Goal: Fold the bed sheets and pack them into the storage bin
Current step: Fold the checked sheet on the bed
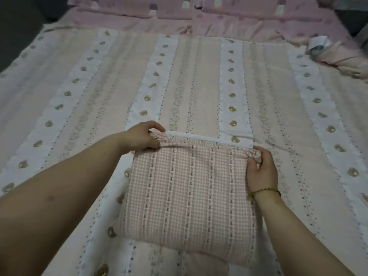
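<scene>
Right now both hands, left hand (142,137) and right hand (260,168), pinch the folded gingham sheet (189,192) on the striped bedspread (79,100); pink pillows (219,8) behind.

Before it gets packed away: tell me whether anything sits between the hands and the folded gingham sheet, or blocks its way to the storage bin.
Nothing lies between them: the left hand and right hand each already pinch a far corner of the folded gingham sheet. No storage bin is in view, so that path cannot be judged.

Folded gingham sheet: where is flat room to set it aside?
Open bedspread lies left of the left hand and right of the right hand. Crowded: pink pillows at the head.
</scene>
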### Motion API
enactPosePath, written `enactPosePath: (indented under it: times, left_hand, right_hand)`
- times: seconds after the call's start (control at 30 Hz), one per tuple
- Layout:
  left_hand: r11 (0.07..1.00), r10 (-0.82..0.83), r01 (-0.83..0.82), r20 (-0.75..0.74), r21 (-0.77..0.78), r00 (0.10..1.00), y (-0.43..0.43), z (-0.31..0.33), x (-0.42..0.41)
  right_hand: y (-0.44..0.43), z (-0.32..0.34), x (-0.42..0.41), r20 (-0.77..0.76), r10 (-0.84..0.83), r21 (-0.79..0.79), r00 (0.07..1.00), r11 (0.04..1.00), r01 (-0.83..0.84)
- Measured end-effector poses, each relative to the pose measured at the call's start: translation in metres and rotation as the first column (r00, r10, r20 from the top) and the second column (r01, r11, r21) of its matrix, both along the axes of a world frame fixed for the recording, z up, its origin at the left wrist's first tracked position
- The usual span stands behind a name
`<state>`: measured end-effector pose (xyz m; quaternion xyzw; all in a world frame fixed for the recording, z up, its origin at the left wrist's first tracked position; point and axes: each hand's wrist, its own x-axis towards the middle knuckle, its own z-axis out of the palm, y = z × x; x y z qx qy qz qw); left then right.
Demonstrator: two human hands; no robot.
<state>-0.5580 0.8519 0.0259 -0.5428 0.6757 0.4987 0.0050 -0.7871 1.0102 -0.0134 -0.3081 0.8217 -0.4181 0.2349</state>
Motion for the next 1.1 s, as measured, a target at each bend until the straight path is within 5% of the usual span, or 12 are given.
enactPosePath:
  times: [0.23, 0.43, 0.53, 0.67, 0.8, 1.1]
  left_hand:
    - [0.997, 0.055, -0.06, -0.096, -0.054, 0.994, -0.056, -0.044, -0.03]
    - [0.867, 0.237, -0.237, -0.055, -0.439, 0.97, -0.045, -0.086, -0.036]
    - [0.756, 0.209, -0.094, 0.103, -0.648, 0.972, -0.009, -0.078, -0.029]
    - [0.775, 0.076, 0.157, 0.338, -0.611, 0.938, 0.044, -0.1, -0.027]
    - [0.848, 0.106, 0.138, 0.418, -0.512, 0.902, 0.036, -0.129, -0.034]
    - [0.912, 0.064, 0.171, 0.539, -0.374, 0.84, 0.02, -0.141, -0.048]
  right_hand:
    - [-0.057, -0.047, -0.02, -0.083, -0.133, 0.102, 0.988, 0.985, 0.141]
    - [-0.078, -0.086, -0.024, -0.196, -0.059, 0.365, 0.979, 0.922, 0.129]
    - [-0.08, -0.078, -0.022, -0.369, 0.065, 0.461, 0.927, 0.879, 0.122]
    - [-0.085, -0.064, 0.015, -0.549, 0.162, 0.415, 0.82, 0.905, 0.099]
    - [-0.071, -0.097, 0.074, -0.577, 0.53, 0.502, 0.621, 0.83, -0.242]
    - [-0.087, -0.124, 0.069, -0.517, 0.563, 0.545, 0.644, 0.797, -0.259]
